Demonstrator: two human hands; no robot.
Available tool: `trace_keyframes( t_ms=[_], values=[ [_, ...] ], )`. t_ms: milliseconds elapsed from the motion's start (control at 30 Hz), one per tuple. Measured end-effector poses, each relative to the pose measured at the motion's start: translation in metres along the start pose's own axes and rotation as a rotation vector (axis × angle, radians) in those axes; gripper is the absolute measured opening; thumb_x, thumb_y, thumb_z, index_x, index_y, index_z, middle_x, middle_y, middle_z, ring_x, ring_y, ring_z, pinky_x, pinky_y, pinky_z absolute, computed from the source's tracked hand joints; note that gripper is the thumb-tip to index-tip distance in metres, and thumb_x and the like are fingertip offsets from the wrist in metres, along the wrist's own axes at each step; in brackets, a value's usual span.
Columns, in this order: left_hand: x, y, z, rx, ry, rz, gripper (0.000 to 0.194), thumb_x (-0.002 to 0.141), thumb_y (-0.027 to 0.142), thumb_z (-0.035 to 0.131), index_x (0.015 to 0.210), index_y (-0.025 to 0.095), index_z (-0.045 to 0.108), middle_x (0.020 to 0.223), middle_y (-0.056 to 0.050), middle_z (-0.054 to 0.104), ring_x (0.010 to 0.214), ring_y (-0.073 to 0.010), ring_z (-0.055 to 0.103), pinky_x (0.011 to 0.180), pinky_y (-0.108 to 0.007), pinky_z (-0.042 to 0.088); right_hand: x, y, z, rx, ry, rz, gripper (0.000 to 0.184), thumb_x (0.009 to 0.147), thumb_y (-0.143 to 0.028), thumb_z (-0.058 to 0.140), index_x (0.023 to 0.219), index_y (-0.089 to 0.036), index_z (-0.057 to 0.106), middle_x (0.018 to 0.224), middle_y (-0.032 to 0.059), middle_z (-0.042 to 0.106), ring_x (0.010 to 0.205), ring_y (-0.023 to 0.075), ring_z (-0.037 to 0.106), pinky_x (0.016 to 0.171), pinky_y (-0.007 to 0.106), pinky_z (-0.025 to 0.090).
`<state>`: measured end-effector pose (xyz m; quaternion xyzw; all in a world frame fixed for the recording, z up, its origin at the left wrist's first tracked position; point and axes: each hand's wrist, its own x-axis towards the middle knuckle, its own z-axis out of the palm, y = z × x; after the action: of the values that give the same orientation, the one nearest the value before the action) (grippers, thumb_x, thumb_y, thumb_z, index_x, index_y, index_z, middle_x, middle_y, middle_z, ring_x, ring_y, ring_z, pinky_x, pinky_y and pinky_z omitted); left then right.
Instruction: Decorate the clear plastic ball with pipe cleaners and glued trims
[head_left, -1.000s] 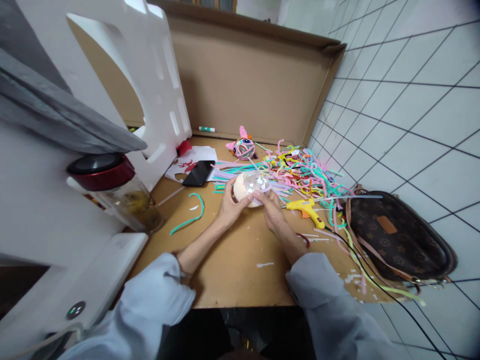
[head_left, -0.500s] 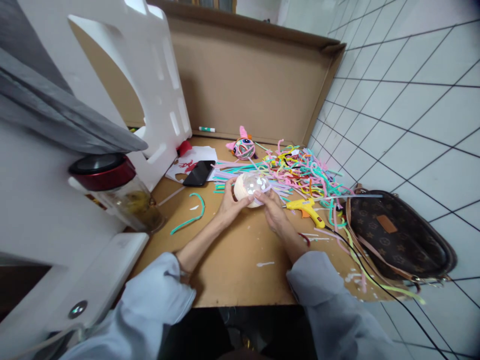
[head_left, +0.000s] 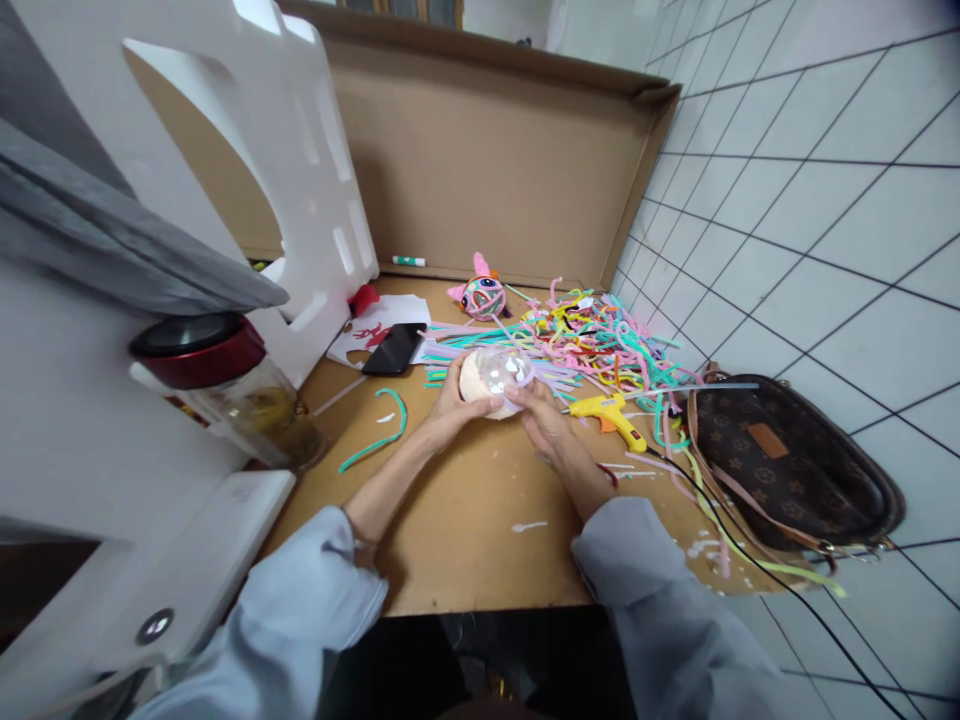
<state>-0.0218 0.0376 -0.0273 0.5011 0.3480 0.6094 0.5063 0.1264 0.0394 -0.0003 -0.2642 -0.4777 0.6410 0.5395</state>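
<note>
Between my two hands is a clear plastic ball (head_left: 501, 368), its left part covered in cream-coloured strips. My left hand (head_left: 454, 402) is wrapped round the cream side, with the thumb across the lower front. On the other side my right hand (head_left: 545, 420) grips the clear part, thumb and fingers pressed against it; a pale lilac strip shows by its fingertips. Just right of that hand lies a yellow hot glue gun (head_left: 611, 418) with a black cord. Bundled pipe cleaners (head_left: 450, 345) in teal and lilac lie behind the ball.
A heap of mixed pipe cleaners (head_left: 600, 335) lies behind, beside a decorated pink-eared ball (head_left: 484, 297). A black phone (head_left: 395, 349) rests on paper at left. A red-lidded bottle (head_left: 262, 410) stands further left, a brown bag (head_left: 795, 460) at right. Cardboard (head_left: 495, 160) walls off the back.
The whole view has shifted slightly. My hands keep the same hold on the ball, which looks barely turned; nothing has been picked up or put down.
</note>
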Motion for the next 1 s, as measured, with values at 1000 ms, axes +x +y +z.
trace_keyframes(
  t_ms=[1000],
  values=[
    [-0.003,0.004,-0.007,0.004,-0.085,0.001,0.107,0.049,0.039,0.092,0.141,0.021,0.041,0.137,-0.013,0.055,0.13,-0.0372,0.049,0.113,-0.053,0.036,0.001,0.004,-0.004,0.039,-0.086,0.033,0.073,0.053,-0.035,0.088,0.121,-0.025,0.063,0.116,0.0039,0.072,0.113,0.0284,0.064,0.104,0.042,0.048]
  ],
)
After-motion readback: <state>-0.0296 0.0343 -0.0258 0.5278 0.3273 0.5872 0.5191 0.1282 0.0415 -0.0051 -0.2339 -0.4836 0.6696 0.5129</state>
